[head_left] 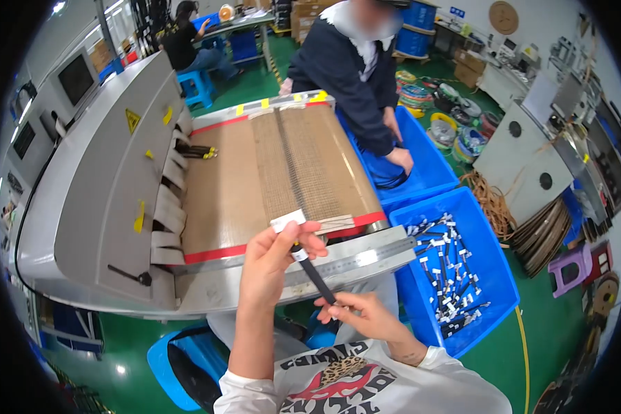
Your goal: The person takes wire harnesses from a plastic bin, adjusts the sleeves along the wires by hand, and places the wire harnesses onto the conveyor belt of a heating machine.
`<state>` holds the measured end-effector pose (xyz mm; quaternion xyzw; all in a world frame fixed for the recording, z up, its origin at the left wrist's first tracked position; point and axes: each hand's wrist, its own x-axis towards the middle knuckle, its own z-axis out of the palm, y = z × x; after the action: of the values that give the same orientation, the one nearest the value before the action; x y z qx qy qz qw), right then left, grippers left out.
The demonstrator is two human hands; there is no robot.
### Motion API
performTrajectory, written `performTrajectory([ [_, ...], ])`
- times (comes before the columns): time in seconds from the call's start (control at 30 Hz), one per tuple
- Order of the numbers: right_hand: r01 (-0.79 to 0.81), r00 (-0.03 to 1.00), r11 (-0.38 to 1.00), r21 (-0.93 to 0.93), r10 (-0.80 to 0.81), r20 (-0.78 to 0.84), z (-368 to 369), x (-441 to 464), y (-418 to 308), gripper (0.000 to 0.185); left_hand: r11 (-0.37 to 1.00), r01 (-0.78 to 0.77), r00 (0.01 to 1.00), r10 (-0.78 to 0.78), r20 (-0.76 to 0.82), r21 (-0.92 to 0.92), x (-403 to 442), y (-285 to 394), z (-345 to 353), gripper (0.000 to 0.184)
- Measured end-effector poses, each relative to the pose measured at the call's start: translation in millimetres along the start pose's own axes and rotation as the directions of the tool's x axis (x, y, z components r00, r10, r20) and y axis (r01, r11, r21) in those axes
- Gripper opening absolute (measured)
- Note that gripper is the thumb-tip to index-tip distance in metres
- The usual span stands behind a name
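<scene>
A short black cable piece (315,278) with a white label (288,221) at its upper end slants between my hands, over the front edge of the machine. My left hand (276,252) pinches the upper end near the label. Lower down and to the right, my right hand (355,314) has its fingers closed on the cable's lower end. Behind my hands lies the brown mesh conveyor belt (221,186) with red edges. At its left, several black cable ends with yellow tips (201,151) stick out of the machine's opening.
To the right, a blue bin (500,276) holds many black cables with white labels. Beyond it, a co-worker (352,76) reaches into a second blue bin (431,152). The grey machine housing (96,200) stands at the left. A blue stool (165,369) is below. Another person (186,41) sits far back.
</scene>
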<state>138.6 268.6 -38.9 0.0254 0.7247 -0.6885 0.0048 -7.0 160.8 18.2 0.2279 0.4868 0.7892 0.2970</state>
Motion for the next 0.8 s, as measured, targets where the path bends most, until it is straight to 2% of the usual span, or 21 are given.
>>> performTrajectory([
  [0.07, -0.002, 1.000, 0.998, 0.062, 0.000, 0.023, -4.3, -2.9, 3.7, 0.023, 0.998, -0.011, 1.000, 0.012, 0.012, -0.056, 3.0, 0.3, -2.8, 0.032],
  [0.17, -0.032, 0.998, 0.995, 0.093, 0.037, -0.052, -6.8, -1.7, 7.1, 0.022, 0.997, -0.019, 1.000, 0.018, -0.015, -0.078, 5.0, 5.8, 1.6, 0.031],
  [0.3, 0.004, 0.998, 0.997, 0.082, 0.001, -0.063, -4.5, 0.3, 6.8, 0.020, 0.991, -0.041, 0.998, 0.045, 0.034, -0.126, 14.1, 4.1, -8.2, 0.030],
  [0.37, -0.009, 0.998, 0.992, 0.125, 0.016, -0.055, -2.7, 2.0, 6.1, 0.019, 0.983, -0.048, 0.999, 0.049, 0.004, -0.176, 17.9, 4.3, -11.8, 0.030],
  [0.47, 0.021, 0.997, 0.993, 0.115, -0.012, -0.079, 2.8, 9.3, 4.2, 0.019, 0.987, -0.088, 0.988, 0.068, -0.142, -0.138, 24.8, 2.9, -12.1, 0.030],
  [0.53, 0.007, 0.997, 0.988, 0.153, 0.005, -0.078, 8.3, 14.0, 9.2, 0.018, 0.981, -0.111, 0.980, 0.081, -0.181, -0.159, 30.1, -5.7, -13.3, 0.031],
  [0.6, -0.037, 0.995, 0.972, 0.234, 0.058, -0.084, 13.8, 19.8, 19.7, 0.018, 0.962, -0.015, 0.966, -0.056, -0.252, -0.271, 40.0, -20.6, -24.2, 0.031],
  [0.7, -0.088, 0.994, 0.949, 0.304, 0.105, -0.039, 8.6, 27.1, 36.8, 0.022, 0.941, 0.080, 0.942, -0.180, -0.283, -0.330, 50.0, -38.8, -37.4, 0.031],
  [0.8, -0.093, 0.995, 0.909, 0.405, 0.096, 0.012, 0.1, 28.9, 27.6, 0.026, 0.954, 0.074, 0.962, -0.144, -0.231, -0.290, 48.2, -34.0, -40.3, 0.033],
])
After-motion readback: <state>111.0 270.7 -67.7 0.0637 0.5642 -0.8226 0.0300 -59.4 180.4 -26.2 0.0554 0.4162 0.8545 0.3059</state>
